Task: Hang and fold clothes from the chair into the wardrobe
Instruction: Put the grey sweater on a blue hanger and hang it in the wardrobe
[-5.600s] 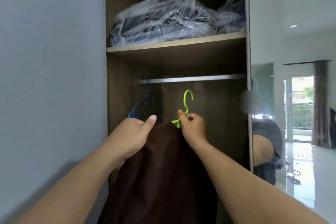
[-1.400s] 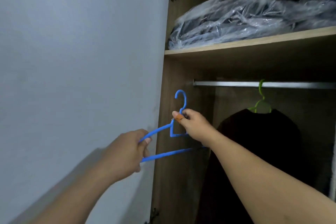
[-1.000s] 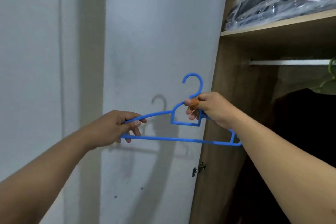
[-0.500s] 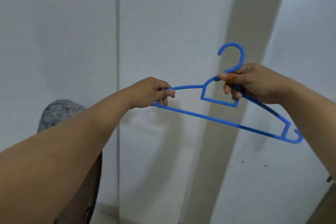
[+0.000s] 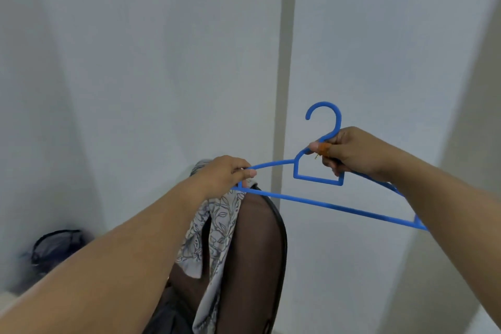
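empty hanger held in 2 hands over the chair; garment not yet loaded.

left hand (image 5: 226, 172) grips the left shoulder end of the blue hanger (image 5: 320, 199); right hand (image 5: 349, 152) pinches its neck below the hook. hook points to 12 o'clock; the long axis runs from 9 to 4 o'clock, right end lower. at 6 o'clock a patterned garment (image 5: 214, 228) drapes over the back of the chair (image 5: 257, 252). judged stage: hanger fetched; dressing it, hanging it in the wardrobe and any folding remain.
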